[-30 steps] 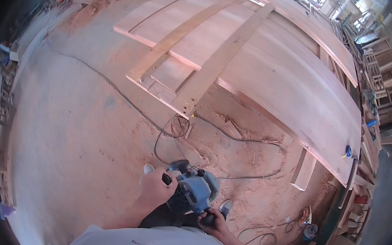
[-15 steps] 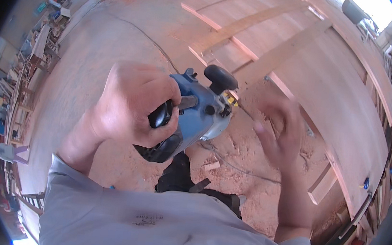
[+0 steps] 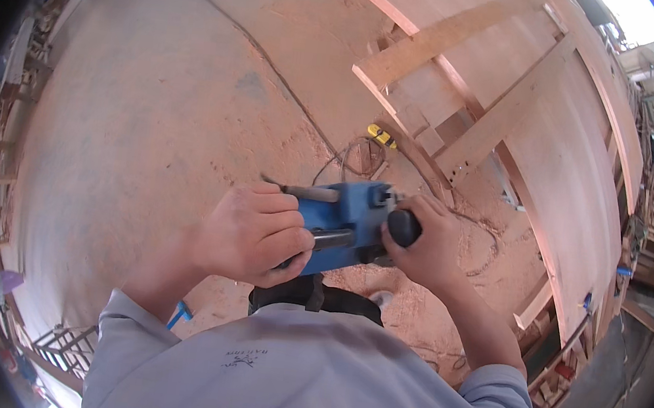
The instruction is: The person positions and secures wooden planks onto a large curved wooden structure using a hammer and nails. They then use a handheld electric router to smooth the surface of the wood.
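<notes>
Between my two hands, in front of my waist, is a blue power tool (image 3: 358,199) with a dark handle and a round black knob (image 3: 403,228); it looks like an electric hand planer. My left hand (image 3: 258,233) is closed round its handle. The fingers of my right hand (image 3: 436,246) wrap the black knob on the other side. The tool is held up over the floor, with its underside hidden. Some blur lies over its body.
A large wooden panel with frame strips (image 3: 568,182) lies to the right. Crossing boards (image 3: 504,115) rest on it. A dark cable (image 3: 276,79) runs across the dusty floor (image 3: 136,120), near a yellow-and-black object (image 3: 382,136). A small blue T-shaped item (image 3: 181,314) lies at lower left.
My right hand, apart from the tool before, has come in to the left and taken hold of the black knob. The tool has turned, and my left hand has moved lower.
</notes>
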`<state>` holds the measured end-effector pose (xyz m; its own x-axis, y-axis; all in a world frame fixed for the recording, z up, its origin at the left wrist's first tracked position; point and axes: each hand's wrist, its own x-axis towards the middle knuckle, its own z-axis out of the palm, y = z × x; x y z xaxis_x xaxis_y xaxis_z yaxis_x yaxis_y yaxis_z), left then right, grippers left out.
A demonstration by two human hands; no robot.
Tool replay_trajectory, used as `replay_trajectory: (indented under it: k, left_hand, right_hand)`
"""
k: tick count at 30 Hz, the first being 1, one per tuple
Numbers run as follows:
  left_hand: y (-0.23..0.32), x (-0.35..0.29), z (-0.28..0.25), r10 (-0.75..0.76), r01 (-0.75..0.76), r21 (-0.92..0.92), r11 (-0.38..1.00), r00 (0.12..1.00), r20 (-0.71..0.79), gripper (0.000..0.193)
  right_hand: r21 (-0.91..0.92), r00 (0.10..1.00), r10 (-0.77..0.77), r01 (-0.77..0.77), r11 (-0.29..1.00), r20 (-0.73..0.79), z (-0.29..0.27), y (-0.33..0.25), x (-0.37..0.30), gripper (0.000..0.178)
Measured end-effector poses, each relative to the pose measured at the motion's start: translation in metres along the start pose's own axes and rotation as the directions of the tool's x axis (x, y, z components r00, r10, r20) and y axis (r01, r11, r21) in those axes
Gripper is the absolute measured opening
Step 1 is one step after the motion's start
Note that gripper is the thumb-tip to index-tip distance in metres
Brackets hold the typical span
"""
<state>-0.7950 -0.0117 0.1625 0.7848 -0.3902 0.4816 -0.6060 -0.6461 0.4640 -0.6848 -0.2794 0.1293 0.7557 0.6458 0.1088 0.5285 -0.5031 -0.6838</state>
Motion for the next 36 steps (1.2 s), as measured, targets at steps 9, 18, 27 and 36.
replay_trajectory:
  k: [9,18,27,36]
  left_hand:
    - [-0.073,-0.021,-0.019,-0.309,0.235,-0.329,0.915,0.931,-0.195,0.100]
    - [-0.065,0.040,0.069,-0.328,0.325,-0.939,0.115,0.904,0.273,0.058]
    - [-0.009,0.005,0.103,-0.600,0.324,-0.867,-0.379,0.627,0.496,0.027]
    - [-0.016,0.088,0.006,-0.310,0.440,-0.751,0.493,0.895,0.320,0.039]
  right_hand:
    - [-0.284,0.892,0.161,-0.299,0.911,-0.423,-0.087,-0.098,0.019,0.026]
    - [0.176,0.663,0.443,-0.431,0.885,-0.604,-0.133,-0.164,-0.039,0.016]
    - [0.440,0.442,0.671,-0.519,0.733,-0.596,-0.075,-0.165,-0.109,0.022]
    - [0.936,0.231,0.907,0.081,0.343,-0.353,-0.003,-0.123,-0.160,0.027]
